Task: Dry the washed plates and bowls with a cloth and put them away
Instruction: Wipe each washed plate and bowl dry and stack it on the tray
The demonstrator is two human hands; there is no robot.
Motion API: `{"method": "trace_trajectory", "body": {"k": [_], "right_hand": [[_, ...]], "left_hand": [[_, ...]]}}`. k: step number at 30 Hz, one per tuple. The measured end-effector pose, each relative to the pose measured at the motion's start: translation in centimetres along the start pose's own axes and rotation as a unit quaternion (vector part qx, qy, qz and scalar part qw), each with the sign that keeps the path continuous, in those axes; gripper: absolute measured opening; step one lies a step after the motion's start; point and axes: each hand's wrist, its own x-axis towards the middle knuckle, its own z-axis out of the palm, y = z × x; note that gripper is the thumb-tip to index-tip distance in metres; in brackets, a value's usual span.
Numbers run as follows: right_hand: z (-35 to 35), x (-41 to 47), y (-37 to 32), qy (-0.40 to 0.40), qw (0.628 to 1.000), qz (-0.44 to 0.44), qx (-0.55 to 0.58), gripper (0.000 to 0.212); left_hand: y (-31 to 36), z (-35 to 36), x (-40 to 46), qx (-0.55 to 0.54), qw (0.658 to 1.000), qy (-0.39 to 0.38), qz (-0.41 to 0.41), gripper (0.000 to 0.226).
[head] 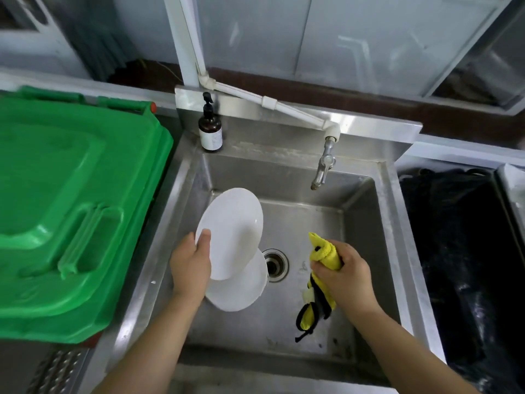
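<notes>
Meanwhile, at the Sink: One Plate Up, One Plate Waiting

Over the steel sink (386, 211), the left hand (191, 265) grasps a white plate (231, 231) by its near edge, thumb laid across the plate's face and the other fingers hidden behind it. The plate is tilted, its face turned up and to the right, and it is held above the basin. Beneath it and partly covered by it, a second white plate (241, 291) sits low in the basin, just left of the drain (275, 265); whether it lies flat on the bottom or leans cannot be told.

The right hand (345, 275) is clenched around a yellow cloth (325, 253) with dark edging. One bunched end sticks up out of the fist, and the rest hangs down below the hand over the basin floor, with a dark loop dangling at the bottom. Cloth and held plate are apart, with the drain showing between them.

A metal tap (324, 166) fed by a white pipe (284, 108) points down over the far right of the basin. A brown pump bottle (210, 129) stands on the sink's back ledge at the left corner. Left of the sink lies the closed lid of a green bin (71, 209); to the right is a container lined with a black bag (460, 251).
</notes>
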Motion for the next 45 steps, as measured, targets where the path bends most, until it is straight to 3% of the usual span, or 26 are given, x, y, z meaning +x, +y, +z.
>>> {"method": "trace_trajectory", "body": {"k": [3,8,14,21,27,30,34,38,41,45], "right_hand": [[-1.1,-0.6,-1.0,-0.004,1.000,-0.018,0.024,0.042],[-4.0,-1.0,-3.5,0.000,0.996,-0.062,0.063,0.035],[-6.3,-1.4,-9.0,0.027,0.972,-0.217,0.081,0.038],[-6.7,-0.2,-17.1,0.094,0.921,-0.370,0.076,0.056],[-6.3,-0.5,-20.0,0.231,0.877,-0.412,0.091,0.032],[-5.5,-1.8,-21.5,0.176,0.857,-0.482,0.050,0.035],[-4.5,-3.9,-21.8,0.164,0.773,-0.602,-0.114,0.050],[-4.3,-5.1,-20.0,0.152,0.719,-0.648,-0.201,0.045],[-5.4,-4.8,-19.4,0.184,0.722,-0.615,-0.256,0.040],[-6.8,-3.7,-21.2,0.235,0.775,-0.532,-0.249,0.041]], "left_hand": [[3.1,-0.9,-1.4,-0.009,0.998,0.021,0.054,0.030],[8.6,-2.4,-4.2,0.012,0.982,0.044,0.185,0.022],[14.6,-3.9,-7.6,0.042,0.945,0.108,0.306,0.047],[19.0,-4.6,-11.3,-0.108,0.951,0.127,0.262,0.034],[21.3,-5.0,-12.2,-0.180,0.949,0.108,0.235,0.043],[22.1,-5.9,-12.0,-0.219,0.945,0.094,0.226,0.042],[23.4,-8.3,-11.2,-0.262,0.938,0.078,0.214,0.036],[24.0,-10.7,-9.9,-0.298,0.930,0.065,0.204,0.030],[23.9,-12.1,-9.2,-0.307,0.929,0.048,0.202,0.033],[23.3,-12.7,-9.0,-0.291,0.937,0.014,0.192,0.033]]}}
